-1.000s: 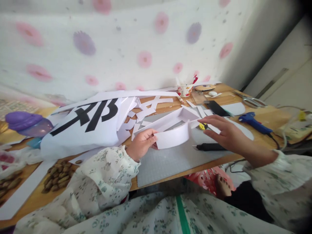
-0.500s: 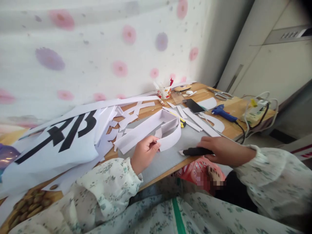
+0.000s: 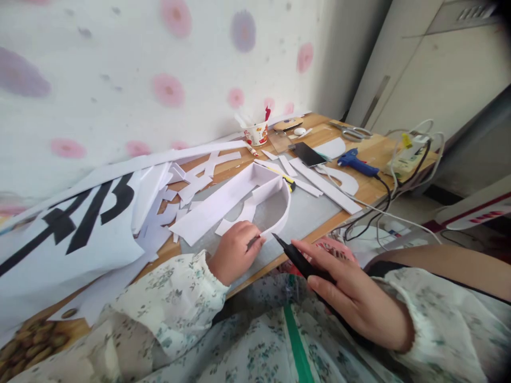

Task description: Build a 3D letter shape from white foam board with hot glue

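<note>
My left hand [image 3: 236,252] pinches the near end of a curved white strip, part of a white foam-board letter form [image 3: 213,205] with upright walls. The form lies on a grey cutting mat [image 3: 309,213] at the table's front edge. In my right hand [image 3: 355,295] is a black craft knife [image 3: 300,260], its dark pointed blade aimed up and left. The knife tip is close to the strip's end; whether they touch, I cannot tell. Behind the form's curve, a yellow-and-black cutter [image 3: 289,183] is partly hidden.
A blue glue gun [image 3: 358,162], a phone [image 3: 309,154], scissors [image 3: 351,130] and a paper cup [image 3: 256,133] stand or lie toward the back. White offcuts [image 3: 195,186] spread left of the form. A cable [image 3: 383,213] runs off the right edge. Brown nuts [image 3: 30,343] lie front left.
My right hand has turned the knife from lying level at the table edge to pointing up and left, nearer the strip. The view has shifted to the right.
</note>
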Demonstrator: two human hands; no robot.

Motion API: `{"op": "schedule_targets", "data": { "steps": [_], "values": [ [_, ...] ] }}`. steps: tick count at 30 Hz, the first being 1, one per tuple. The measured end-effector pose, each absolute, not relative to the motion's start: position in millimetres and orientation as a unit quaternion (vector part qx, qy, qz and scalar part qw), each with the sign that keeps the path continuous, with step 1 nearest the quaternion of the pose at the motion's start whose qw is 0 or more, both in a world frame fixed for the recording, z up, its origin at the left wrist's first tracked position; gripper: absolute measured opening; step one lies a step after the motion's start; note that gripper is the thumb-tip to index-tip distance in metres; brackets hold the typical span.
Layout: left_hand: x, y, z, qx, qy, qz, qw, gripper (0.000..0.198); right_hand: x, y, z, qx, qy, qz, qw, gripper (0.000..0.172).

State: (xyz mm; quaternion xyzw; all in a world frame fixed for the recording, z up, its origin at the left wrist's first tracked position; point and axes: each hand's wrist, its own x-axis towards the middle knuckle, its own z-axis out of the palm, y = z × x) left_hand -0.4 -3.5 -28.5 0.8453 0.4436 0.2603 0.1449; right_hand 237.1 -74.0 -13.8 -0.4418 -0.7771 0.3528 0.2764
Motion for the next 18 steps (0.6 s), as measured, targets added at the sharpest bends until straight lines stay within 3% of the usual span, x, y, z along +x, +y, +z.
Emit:
{"op": "schedule_targets", "data": {
  "steps": [11,18],
  "values": [
    [-3,-2,-32,0.867,0.432,0.231,0.094,0.029,223,-70,-13,-0.434,-0.786,0.334,0.286,0.046],
    [-3,0,-31,0.872,0.422,0.231,0.091,0.029,219,-70,-15,-0.455,-0.806,0.286,0.248,0.049]
  ]
}}
